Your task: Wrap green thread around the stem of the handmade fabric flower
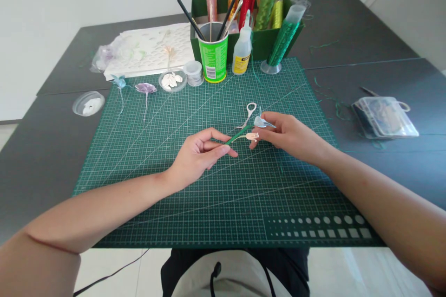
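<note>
My left hand [202, 153] is closed in a pinch on the lower end of a thin green stem [238, 136] above the green cutting mat [181, 185]. My right hand [287, 134] pinches the stem's other end, where a pale blue petal [262, 122] and a small cream petal [251, 136] sit at its fingertips. Small silver scissors [248, 113] lie on the mat just behind the hands.
At the mat's far edge stand a green cup of tools [213, 55], a glue bottle [242, 48], a thread spool [284, 39] and a green box of spools [265, 18]. Finished little flowers [145, 88], a petal dish [172, 80] and a lid [88, 103] lie left; a clear case [383, 117] right.
</note>
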A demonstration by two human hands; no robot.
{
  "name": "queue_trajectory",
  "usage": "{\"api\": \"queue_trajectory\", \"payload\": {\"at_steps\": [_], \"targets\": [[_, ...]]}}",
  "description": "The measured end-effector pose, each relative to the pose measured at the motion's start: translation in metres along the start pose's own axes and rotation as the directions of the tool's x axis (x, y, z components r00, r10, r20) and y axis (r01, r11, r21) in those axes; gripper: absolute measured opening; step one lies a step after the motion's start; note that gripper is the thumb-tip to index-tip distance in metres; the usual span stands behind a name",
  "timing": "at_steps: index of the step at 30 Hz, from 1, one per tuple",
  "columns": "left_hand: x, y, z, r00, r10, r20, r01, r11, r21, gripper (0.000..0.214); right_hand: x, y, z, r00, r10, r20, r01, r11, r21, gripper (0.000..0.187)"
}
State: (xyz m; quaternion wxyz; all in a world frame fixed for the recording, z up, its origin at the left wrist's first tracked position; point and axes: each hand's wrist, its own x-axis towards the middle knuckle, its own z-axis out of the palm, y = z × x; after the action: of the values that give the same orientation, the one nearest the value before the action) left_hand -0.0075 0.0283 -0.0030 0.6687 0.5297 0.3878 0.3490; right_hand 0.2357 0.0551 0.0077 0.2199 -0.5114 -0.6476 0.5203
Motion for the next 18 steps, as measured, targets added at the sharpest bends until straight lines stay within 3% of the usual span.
{"api": "queue_trajectory", "payload": {"at_steps": [3, 6, 8, 12, 15, 18], "targets": [[0.000, 0.000, 0.000, 1.000, -0.006, -0.003, 0.006, 1.000, -0.023, 0.014, 0.002, 0.005, 0.000, 0.979, 0.015, -0.202, -0.021, 0.999, -0.029, 0.015], [0.001, 0.000, 0.000, 1.000, -0.010, -0.007, 0.010, 1.000, -0.030, 0.015, 0.003, 0.008, -0.001, 0.912, -0.123, -0.392, 0.051, 0.980, -0.191, 0.012], [0.001, 0.001, 0.000, 1.000, -0.008, -0.008, 0.008, 1.000, -0.028, 0.015, 0.002, 0.007, 0.000, 0.874, -0.220, -0.434, 0.089, 0.949, -0.302, 0.008], [0.001, 0.002, 0.001, 1.000, 0.004, -0.008, -0.004, 1.000, -0.028, 0.017, -0.004, 0.004, 0.006, 0.857, -0.344, -0.383, 0.210, 0.913, -0.350, 0.004], [0.002, 0.001, 0.000, 1.000, 0.012, -0.007, -0.013, 0.999, -0.032, 0.017, -0.008, 0.003, 0.015, 0.922, -0.314, -0.226, 0.248, 0.928, -0.277, 0.020], [0.002, -0.001, -0.001, 0.999, 0.017, -0.027, -0.019, 0.998, -0.058, 0.019, -0.010, 0.006, 0.023, 0.972, -0.234, -0.026, 0.232, 0.971, -0.063, 0.036]]}}
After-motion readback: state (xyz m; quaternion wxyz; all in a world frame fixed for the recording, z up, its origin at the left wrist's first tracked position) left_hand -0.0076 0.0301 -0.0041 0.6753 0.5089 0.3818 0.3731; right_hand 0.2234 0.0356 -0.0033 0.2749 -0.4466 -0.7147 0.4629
